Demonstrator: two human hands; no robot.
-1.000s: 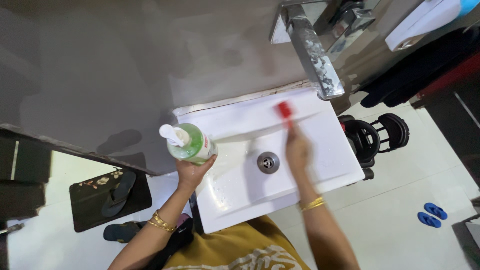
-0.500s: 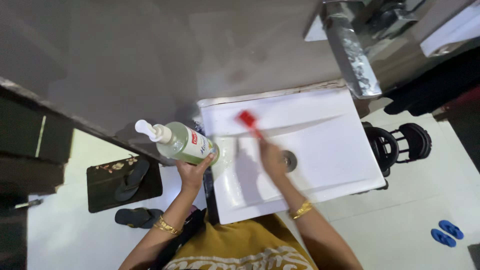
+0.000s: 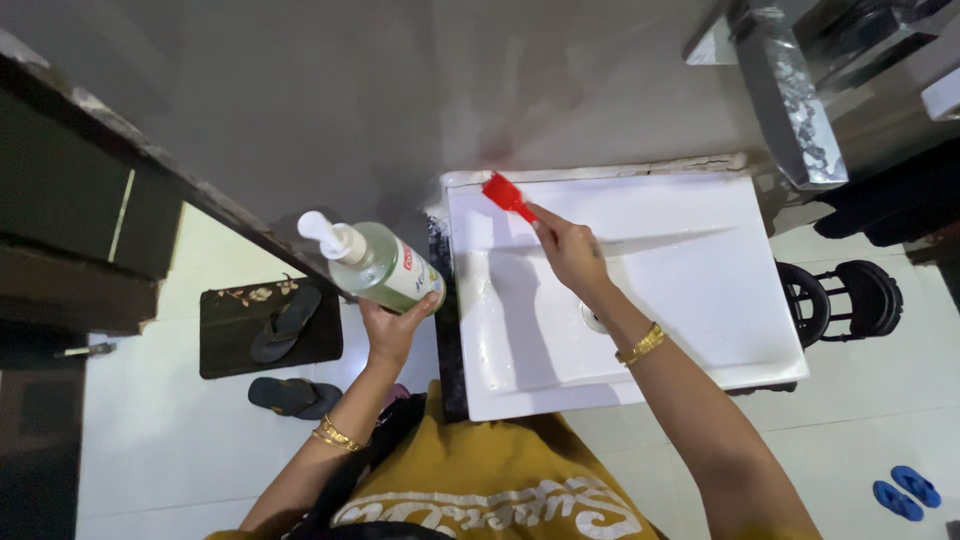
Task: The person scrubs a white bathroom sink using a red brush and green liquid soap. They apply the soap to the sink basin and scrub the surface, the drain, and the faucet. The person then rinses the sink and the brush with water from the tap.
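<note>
Over a white rectangular ceramic basin (image 3: 700, 290), the right hand (image 3: 570, 250) grips a small red-headed brush (image 3: 507, 195) angled up-left toward the corner; the left hand (image 3: 392, 328) clasps a green pump bottle (image 3: 378, 264), nozzle pointing up-left.

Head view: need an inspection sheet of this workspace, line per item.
Surface: white sink, wet; drain mostly hidden by the right arm.
Job's things: red brush at the sink's back left corner; green pump bottle, tilted, held off the sink's left edge.
Clutter: nothing seen in the sink.
Grippers: left hand grips the bottle's base; right hand grips the brush handle.
Cables: nothing seen.
Surroundings: chrome tap above; dark sandals and mat left; blue sandals and black rack right.
</note>
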